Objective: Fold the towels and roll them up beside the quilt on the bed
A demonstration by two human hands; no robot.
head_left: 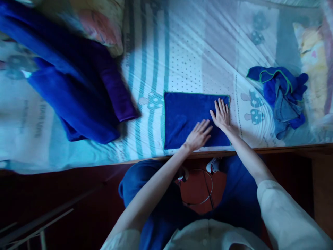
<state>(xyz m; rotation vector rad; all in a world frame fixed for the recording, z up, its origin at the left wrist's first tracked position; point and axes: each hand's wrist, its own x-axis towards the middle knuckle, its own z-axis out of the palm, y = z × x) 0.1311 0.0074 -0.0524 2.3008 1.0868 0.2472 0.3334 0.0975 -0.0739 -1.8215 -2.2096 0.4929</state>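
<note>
A dark blue cloth point(182, 118) with a green edge lies spread flat as a rectangle near the front edge of the bed. My left hand point(199, 134) rests over its lower middle, palm down with fingers spread. Toward the cloth's right side lies my right hand point(221, 114), also flat, fingers stretched toward the far edge. Neither hand grips anything. A crumpled heap of blue cloths point(282, 93), some edged in green, sits to the right.
Large blue and purple fabric point(85, 86) lies in folds on the left, beside a patterned pillow point(104, 24). A yellow cat-shaped plush point(313, 66) is at the far right. The patterned bedsheet point(187, 66) covers the bed, whose wooden edge point(291, 148) runs before my knees.
</note>
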